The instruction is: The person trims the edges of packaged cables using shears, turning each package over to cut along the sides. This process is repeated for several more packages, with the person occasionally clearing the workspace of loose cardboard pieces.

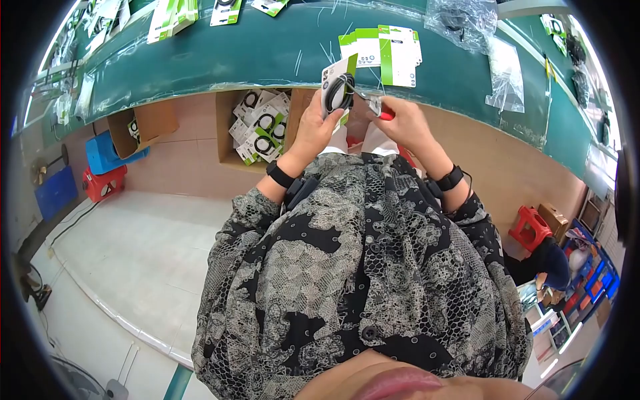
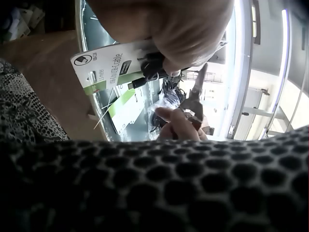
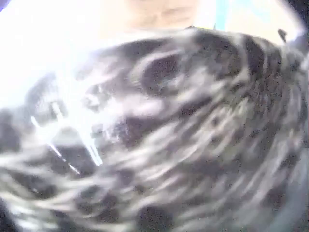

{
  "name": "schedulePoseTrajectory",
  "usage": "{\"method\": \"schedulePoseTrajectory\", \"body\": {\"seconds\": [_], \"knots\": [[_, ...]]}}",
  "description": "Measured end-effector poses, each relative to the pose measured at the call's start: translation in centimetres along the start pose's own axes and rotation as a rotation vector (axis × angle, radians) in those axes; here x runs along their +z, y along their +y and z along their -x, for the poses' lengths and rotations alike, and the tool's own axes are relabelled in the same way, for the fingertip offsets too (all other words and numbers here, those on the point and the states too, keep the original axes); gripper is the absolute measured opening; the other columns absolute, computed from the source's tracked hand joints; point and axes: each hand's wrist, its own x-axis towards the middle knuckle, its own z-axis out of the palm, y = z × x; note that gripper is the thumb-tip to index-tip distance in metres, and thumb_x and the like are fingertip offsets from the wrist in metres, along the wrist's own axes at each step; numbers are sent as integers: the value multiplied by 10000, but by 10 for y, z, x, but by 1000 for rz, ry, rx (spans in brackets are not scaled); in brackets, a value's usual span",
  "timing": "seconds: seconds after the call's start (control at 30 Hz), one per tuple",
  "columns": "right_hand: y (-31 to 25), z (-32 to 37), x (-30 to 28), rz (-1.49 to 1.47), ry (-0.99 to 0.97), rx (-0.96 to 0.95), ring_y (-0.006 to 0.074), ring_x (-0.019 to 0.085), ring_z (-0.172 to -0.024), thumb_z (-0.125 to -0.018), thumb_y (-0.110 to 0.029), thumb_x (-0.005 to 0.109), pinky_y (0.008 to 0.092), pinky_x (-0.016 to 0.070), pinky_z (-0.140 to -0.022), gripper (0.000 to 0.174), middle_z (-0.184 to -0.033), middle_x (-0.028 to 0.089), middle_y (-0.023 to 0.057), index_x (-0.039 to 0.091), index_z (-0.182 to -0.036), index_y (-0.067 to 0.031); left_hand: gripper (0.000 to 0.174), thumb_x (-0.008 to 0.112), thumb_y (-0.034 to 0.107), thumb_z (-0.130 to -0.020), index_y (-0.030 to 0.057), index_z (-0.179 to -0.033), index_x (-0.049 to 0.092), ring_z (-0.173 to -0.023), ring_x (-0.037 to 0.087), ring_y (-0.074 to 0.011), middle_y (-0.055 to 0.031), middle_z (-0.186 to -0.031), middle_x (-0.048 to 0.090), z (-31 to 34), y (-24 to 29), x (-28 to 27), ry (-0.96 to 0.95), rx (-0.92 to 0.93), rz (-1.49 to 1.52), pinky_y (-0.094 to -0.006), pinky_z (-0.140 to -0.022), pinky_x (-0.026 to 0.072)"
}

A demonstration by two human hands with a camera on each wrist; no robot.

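Note:
My left hand (image 1: 319,120) holds up a white and green packaging card (image 1: 338,85) with a coiled black cable on it, in front of the green table's near edge. The same card (image 2: 113,65) shows in the left wrist view under my left hand (image 2: 164,29). My right hand (image 1: 400,120) grips small red-handled pliers (image 1: 375,104) whose metal tip points at the card. In the left wrist view the pliers (image 2: 195,99) stand upright in my right hand (image 2: 176,123). The right wrist view is a blur of patterned sleeve.
A fanned stack of green and white cards (image 1: 387,50) lies on the green table (image 1: 267,53). Clear plastic bags (image 1: 503,73) lie at the right. A cardboard box (image 1: 260,127) of packed cables sits under the table. Red stools (image 1: 103,183) stand on the floor.

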Motion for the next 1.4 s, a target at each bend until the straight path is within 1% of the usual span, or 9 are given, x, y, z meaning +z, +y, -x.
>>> {"method": "schedulePoseTrajectory", "body": {"seconds": [0.07, 0.17, 0.57, 0.73, 0.9, 1.1, 1.27, 1.33, 1.4], "knots": [[-2, -5, 0, -200, -118, 38, 184, 639, -794, -775, -145, 710, 305, 497, -714, 358, -896, 641, 106, 569, -1075, -9, 494, 609, 33, -855, 9, -1316, 435, -1066, 590, -364, -216, -1142, 599, -1, -1, 0, 3, -61, -8, -382, -906, 463], [-12, -10, 11, -583, 176, -19, 151, 630, -774, -817, -101, 685, 283, 491, -704, 269, -885, 654, 119, 547, -1023, 2, 487, 594, 0, -850, 9, -1311, 437, -1103, 570, -363, -215, -1181, 578, 3, 1, 2, -25, -29, -23, -380, -919, 456], [-7, -43, 50, -132, 478, -215, 214, 620, -745, -803, -66, 679, 323, 496, -696, 253, -842, 628, 126, 524, -993, -1, 498, 552, -70, -842, 23, -1318, 440, -1170, 524, -363, -198, -1257, 530, 3, 0, 10, -17, 186, -205, -392, -972, 438], [5, -52, 68, -206, 345, -57, 185, 607, -733, -806, -76, 666, 309, 494, -684, 260, -842, 613, 93, 523, -1012, -6, 463, 545, -48, -865, 25, -1313, 454, -1169, 536, -347, -192, -1240, 549, 12, -11, 5, -18, 149, -222, -390, -967, 445], [5, -53, 89, -638, 209, 149, 122, 562, -718, -815, -119, 673, 271, 478, -665, 283, -840, 585, 42, 523, -1027, -7, 525, 546, -82, -786, 10, -1292, 439, -1144, 516, -408, -231, -1252, 521, 23, -36, -10, -91, 109, -208, -440, -940, 452], [-2, -52, 82, -955, -175, 316, 93, 511, -716, -807, -182, 705, 246, 449, -661, 320, -836, 565, 32, 527, -1009, -9, 465, 522, -56, -785, -10, -1247, 485, -1093, 537, -402, -235, -1209, 552, 57, -95, -58, 128, 157, -760, -461, -922, 448], [36, -50, 84, -359, -212, 145, 109, 513, -719, -801, -192, 700, 259, 444, -672, 316, -835, 569, 44, 531, -997, -11, 449, 535, -29, -820, -2, -1265, 482, -1125, 514, -395, -230, -1215, 547, 106, -145, -115, 133, -67, -690, -452, -966, 415], [61, -44, 91, -279, -226, 297, 122, 518, -742, -798, -194, 695, 273, 446, -689, 301, -833, 578, 52, 549, -990, -14, 440, 606, 31, -826, 6, -1251, 496, -1145, 503, -394, -210, -1220, 545, 104, -156, -130, 96, -437, -763, -448, -985, 405], [80, -31, 88, -246, -253, 434, 176, 575, -763, -723, -267, 714, 336, 474, -709, 378, -803, 606, 100, 557, -936, 4, 450, 627, 50, -820, 7, -1249, 498, -1151, 499, -394, -202, -1221, 545, 83, -155, -133, 165, -335, -820, -447, -987, 405]]}}
